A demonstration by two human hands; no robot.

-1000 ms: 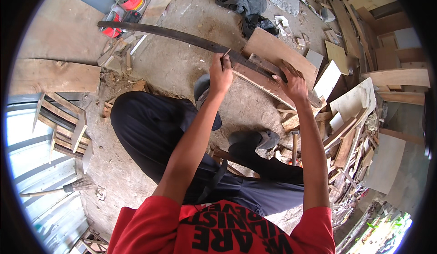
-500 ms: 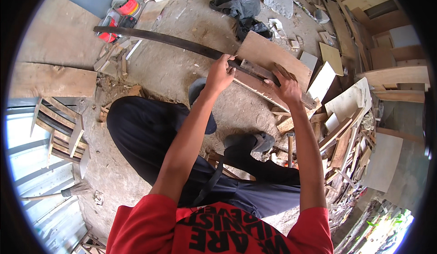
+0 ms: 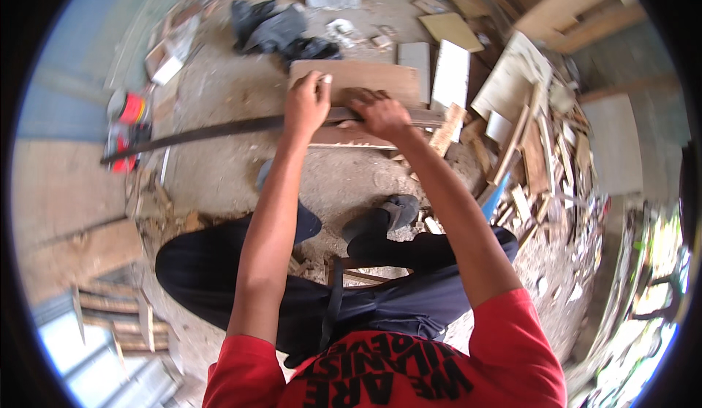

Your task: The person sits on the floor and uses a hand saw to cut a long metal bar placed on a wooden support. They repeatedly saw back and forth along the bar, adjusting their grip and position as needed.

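My right hand (image 3: 380,114) lies over the long dark strip (image 3: 219,131), clamped or not I can't tell; my left hand (image 3: 306,108) is curled closed. The strip runs along the brown board (image 3: 398,82) — left end near red cans (image 3: 132,108) — with scrap wood (image 3: 537,163) crowding my right.

Dusty floor (image 3: 212,181), crumpled black sheeting (image 3: 281,29), scrap wood (image 3: 536,163)

R hand (image 3: 376,112) on long dk strip (image 3: 219,131).
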